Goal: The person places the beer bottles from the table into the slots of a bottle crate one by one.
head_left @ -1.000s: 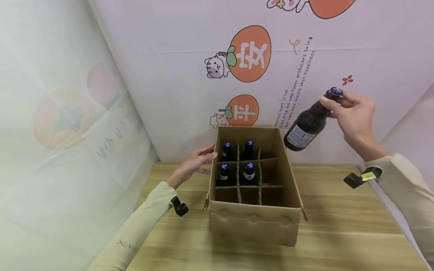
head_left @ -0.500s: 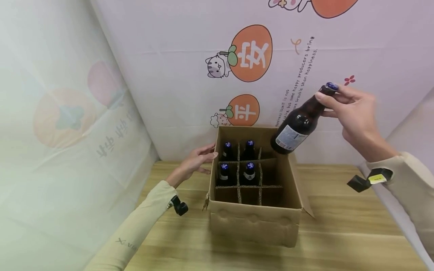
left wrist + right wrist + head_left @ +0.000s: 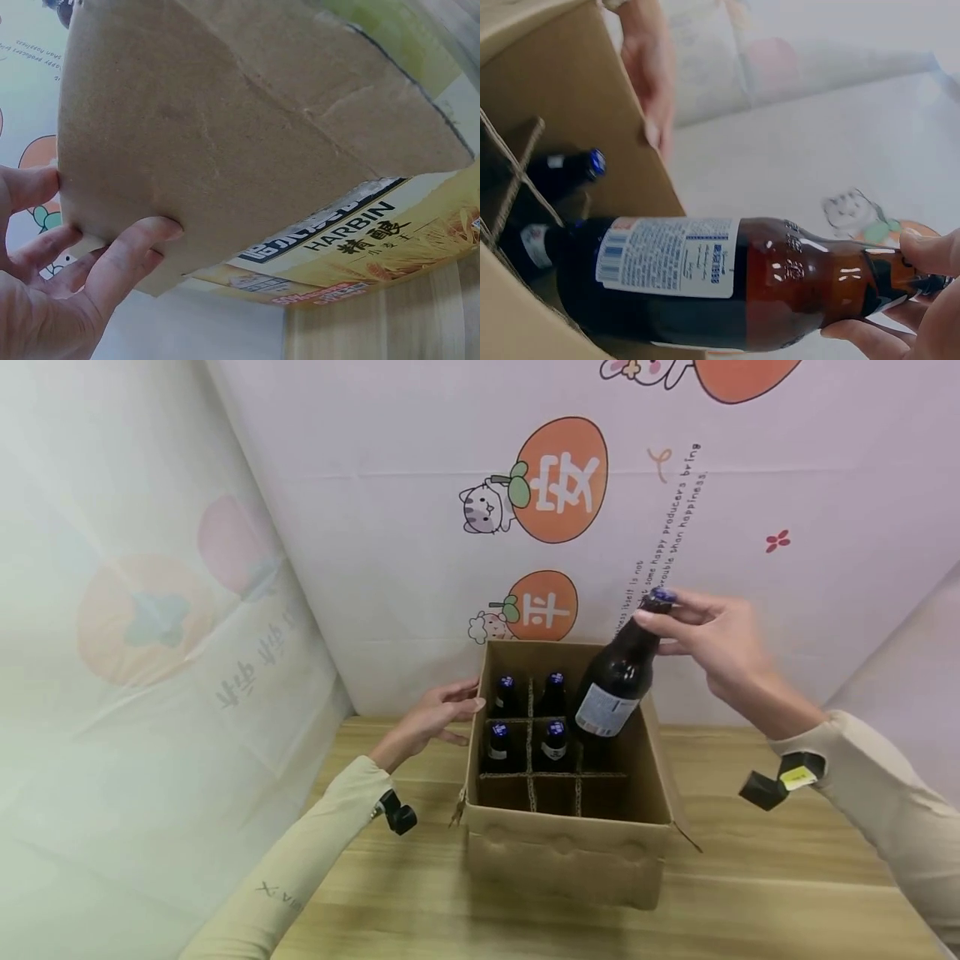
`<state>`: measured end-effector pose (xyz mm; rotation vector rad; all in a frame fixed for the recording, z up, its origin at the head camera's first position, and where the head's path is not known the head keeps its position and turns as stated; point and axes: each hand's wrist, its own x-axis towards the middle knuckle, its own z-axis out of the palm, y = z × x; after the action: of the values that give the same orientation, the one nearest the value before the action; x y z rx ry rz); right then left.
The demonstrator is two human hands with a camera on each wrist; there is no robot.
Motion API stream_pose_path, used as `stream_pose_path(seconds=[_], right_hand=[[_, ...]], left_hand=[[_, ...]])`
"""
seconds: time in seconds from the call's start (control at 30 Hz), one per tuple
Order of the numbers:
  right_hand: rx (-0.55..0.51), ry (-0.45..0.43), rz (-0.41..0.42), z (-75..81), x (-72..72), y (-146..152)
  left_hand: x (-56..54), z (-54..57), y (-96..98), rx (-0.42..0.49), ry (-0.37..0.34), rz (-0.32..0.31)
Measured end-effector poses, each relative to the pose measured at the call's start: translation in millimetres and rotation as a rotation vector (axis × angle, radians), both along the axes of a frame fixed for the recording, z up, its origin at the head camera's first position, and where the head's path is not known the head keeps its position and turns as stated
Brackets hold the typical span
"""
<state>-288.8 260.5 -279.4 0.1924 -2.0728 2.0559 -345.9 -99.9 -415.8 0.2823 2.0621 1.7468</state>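
Note:
My right hand (image 3: pixel 727 643) pinches a brown glass beer bottle (image 3: pixel 611 693) by its neck, just under the blue cap. The bottle tilts, its base over the right column of the cardboard box (image 3: pixel 566 860). In the right wrist view, the bottle's back label (image 3: pixel 667 255) shows. My left hand (image 3: pixel 431 722) touches the box's left side near the rim, fingers fairly straight. In the left wrist view, its thumb (image 3: pixel 131 247) rests on the hanging brown flap (image 3: pixel 202 127). Several blue-capped bottles (image 3: pixel 553 743) stand upright in the left and middle columns.
Cardboard dividers (image 3: pixel 531 747) split the box into cells; the front row shows no bottles. The box stands on a wood-grain table (image 3: pixel 750 860). Behind it hangs a white printed cloth (image 3: pixel 412 568), with another sheet (image 3: pixel 150 735) at the left.
My right hand has carried the bottle left and downward, from beyond the box's right edge to over its right cells. The left hand has stayed at the box's left side.

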Motion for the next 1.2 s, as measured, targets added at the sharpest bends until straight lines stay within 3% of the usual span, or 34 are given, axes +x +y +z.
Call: stream_pose_path(seconds=[0.27, 0.47, 1.2], right_hand=[[0.219, -0.026, 0.030, -3.5, 5.5, -31], [0.308, -0.024, 0.086, -4.9, 8.2, -50], [0.388, -0.080, 0.299, -36.6, 15.0, -101]], left_hand=[[-1.0, 0.7, 0.2, 0.015, -0.004, -0.003], [-2.2, 0.9, -2.8, 0.018, -0.010, 0.010], [1.0, 0.7, 0.3, 0.010, -0.015, -0.001]])
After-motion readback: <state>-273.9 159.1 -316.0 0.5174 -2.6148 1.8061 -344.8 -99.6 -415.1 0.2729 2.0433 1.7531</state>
